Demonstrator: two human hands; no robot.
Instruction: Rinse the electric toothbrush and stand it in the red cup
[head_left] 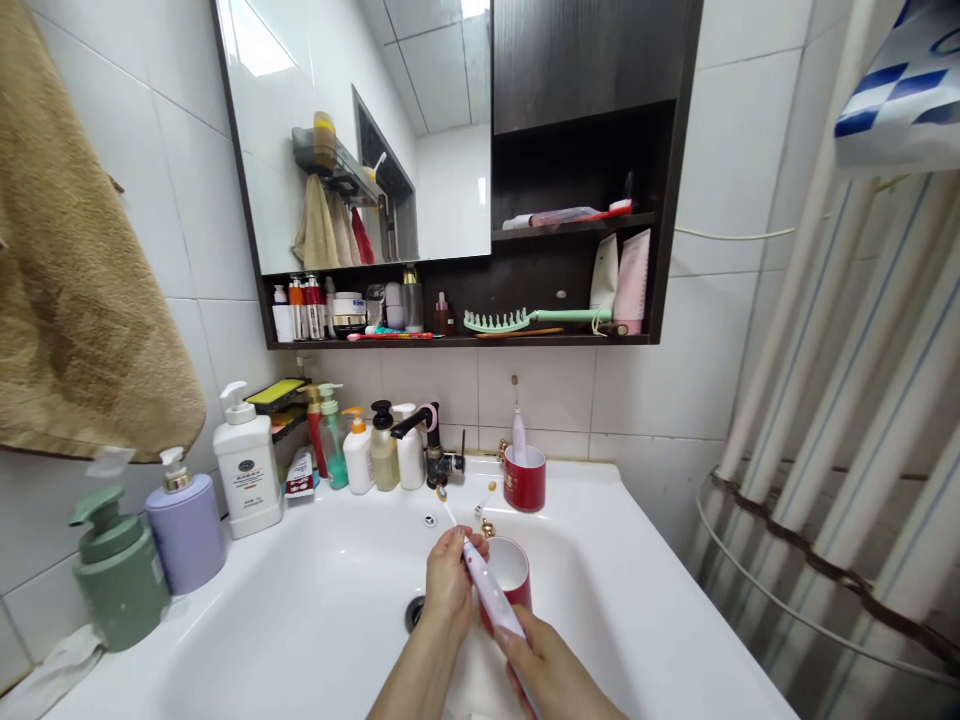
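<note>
A pale pink electric toothbrush (489, 590) is held over the sink, tilted with its brush head up and to the left. My right hand (544, 660) wraps round the lower handle. The fingers of my left hand (450, 570) are closed at the neck, where the white brush head (444, 500) meets the handle. Behind my hands, a red cup (519, 580) with a white inside stands in the basin, partly hidden. On the sink's back ledge, a second red cup (525, 485) holds another electric toothbrush (519, 435). A loose brush head (486, 497) lies near it.
The black faucet (439, 440) rises behind the white sink (300, 610). Several pump bottles (386, 450) line the back left, with a purple one (186, 530) and a green one (121, 570) nearer. Above hangs a mirror cabinet (577, 275); pipes (847, 430) run along the right.
</note>
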